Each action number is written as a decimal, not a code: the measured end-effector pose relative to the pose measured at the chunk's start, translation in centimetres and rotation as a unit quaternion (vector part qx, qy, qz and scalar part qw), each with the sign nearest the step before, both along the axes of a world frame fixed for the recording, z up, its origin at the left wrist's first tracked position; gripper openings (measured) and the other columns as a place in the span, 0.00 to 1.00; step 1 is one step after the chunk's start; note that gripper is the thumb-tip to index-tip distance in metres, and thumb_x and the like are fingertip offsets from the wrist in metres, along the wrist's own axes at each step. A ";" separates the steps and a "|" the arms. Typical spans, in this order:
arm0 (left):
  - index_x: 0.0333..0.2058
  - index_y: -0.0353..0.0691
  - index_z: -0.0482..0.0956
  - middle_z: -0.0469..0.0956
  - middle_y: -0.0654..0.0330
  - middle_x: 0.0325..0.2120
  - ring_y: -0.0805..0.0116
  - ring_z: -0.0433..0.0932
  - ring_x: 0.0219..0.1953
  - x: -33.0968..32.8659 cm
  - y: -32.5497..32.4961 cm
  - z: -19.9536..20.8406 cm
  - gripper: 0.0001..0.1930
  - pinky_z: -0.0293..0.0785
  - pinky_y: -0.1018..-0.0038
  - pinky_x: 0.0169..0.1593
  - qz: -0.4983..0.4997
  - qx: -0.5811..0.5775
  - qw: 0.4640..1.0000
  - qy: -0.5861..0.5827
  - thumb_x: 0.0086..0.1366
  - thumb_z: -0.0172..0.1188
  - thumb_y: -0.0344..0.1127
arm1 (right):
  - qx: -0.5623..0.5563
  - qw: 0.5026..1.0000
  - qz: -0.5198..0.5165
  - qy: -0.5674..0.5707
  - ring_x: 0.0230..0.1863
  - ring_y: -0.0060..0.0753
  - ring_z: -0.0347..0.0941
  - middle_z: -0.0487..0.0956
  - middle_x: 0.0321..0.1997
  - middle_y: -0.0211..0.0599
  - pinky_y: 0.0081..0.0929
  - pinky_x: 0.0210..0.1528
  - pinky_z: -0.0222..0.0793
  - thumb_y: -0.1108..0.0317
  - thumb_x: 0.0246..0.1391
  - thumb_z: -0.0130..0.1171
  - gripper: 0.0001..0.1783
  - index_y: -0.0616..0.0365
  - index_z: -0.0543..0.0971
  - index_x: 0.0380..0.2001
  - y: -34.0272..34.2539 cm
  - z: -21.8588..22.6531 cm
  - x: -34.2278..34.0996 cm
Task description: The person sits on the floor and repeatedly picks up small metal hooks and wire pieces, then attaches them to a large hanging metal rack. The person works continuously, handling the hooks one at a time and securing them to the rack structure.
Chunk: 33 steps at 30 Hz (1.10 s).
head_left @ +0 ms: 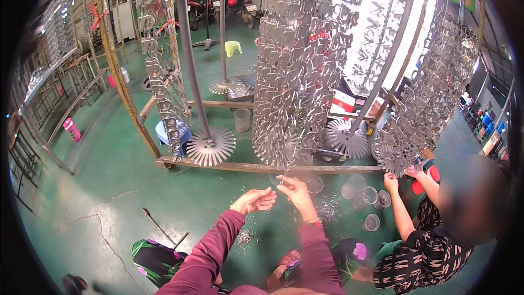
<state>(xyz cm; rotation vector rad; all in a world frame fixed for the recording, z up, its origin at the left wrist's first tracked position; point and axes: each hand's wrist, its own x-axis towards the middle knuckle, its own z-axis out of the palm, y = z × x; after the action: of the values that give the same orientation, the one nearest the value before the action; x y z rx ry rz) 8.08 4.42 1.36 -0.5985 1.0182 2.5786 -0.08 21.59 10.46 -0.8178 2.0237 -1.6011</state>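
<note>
Below the tall hanging rack of shiny metal clips (297, 71), right hand (293, 188) pinching a small thin metal piece (281, 181) at the rack's bottom edge; left hand (254, 200) loosely cupped, empty, just beside. Loose metal pins (327, 210) scattered on green floor (109, 186).

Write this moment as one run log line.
left hand: open, palm up | right hand: pinching small metal piece | below hanging metal parts

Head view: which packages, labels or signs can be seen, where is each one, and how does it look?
Red and white box: on the floor behind the hanging metal parts, rectangular.
Pink plastic canister: far left on the green floor, cylindrical.
No readable sign or screen shows.
</note>
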 end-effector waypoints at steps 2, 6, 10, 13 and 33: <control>0.42 0.37 0.75 0.78 0.60 0.37 0.67 0.77 0.39 1.0 2.1 2.0 0.16 0.76 0.67 0.43 0.011 0.057 0.997 0.047 0.62 0.59 0.43 | 0.010 0.998 0.041 0.039 0.31 0.22 0.69 0.72 0.37 0.32 0.22 0.36 0.68 0.63 0.48 0.65 0.20 0.47 0.79 0.47 1.5 0.6 -0.1; 0.40 0.39 0.76 0.78 0.62 0.37 0.69 0.77 0.39 1.7 4.5 2.0 0.12 0.76 0.68 0.43 0.031 0.134 0.981 0.139 0.62 0.59 0.39 | 0.046 0.988 0.125 0.081 0.35 0.27 0.65 0.67 0.31 0.30 0.28 0.42 0.64 0.57 0.47 0.64 0.22 0.42 0.79 0.48 2.6 1.8 -0.2; 0.39 0.40 0.76 0.78 0.63 0.34 0.70 0.77 0.35 2.0 5.5 0.3 0.09 0.76 0.69 0.41 0.067 0.183 0.965 0.174 0.62 0.58 0.35 | 0.038 0.982 0.165 0.088 0.35 0.28 0.65 0.67 0.30 0.31 0.27 0.44 0.63 0.56 0.45 0.66 0.23 0.43 0.79 0.48 2.4 2.6 -0.1; 0.40 0.44 0.75 0.77 0.67 0.31 0.74 0.76 0.32 2.1 5.8 1.2 0.08 0.76 0.73 0.38 0.143 0.179 0.954 0.192 0.62 0.58 0.33 | -0.042 0.987 0.089 0.131 0.32 0.25 0.67 0.73 0.30 0.30 0.26 0.40 0.66 0.59 0.42 0.69 0.25 0.53 0.80 0.45 0.8 -0.7 -1.0; 0.42 0.42 0.75 0.76 0.69 0.30 0.80 0.72 0.28 -6.9 3.8 0.9 0.11 0.72 0.79 0.34 0.183 0.105 0.969 0.131 0.64 0.57 0.38 | 0.147 0.927 -0.261 0.226 0.28 0.41 0.79 0.81 0.25 0.48 0.34 0.34 0.72 0.67 0.45 0.60 0.10 0.62 0.83 0.30 -5.0 0.7 -1.7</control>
<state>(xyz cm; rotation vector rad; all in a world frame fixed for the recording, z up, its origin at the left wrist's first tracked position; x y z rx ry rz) 1.18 8.23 2.28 -0.4285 0.7468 3.1076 -1.81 16.63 11.15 -0.5987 2.9241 -1.3768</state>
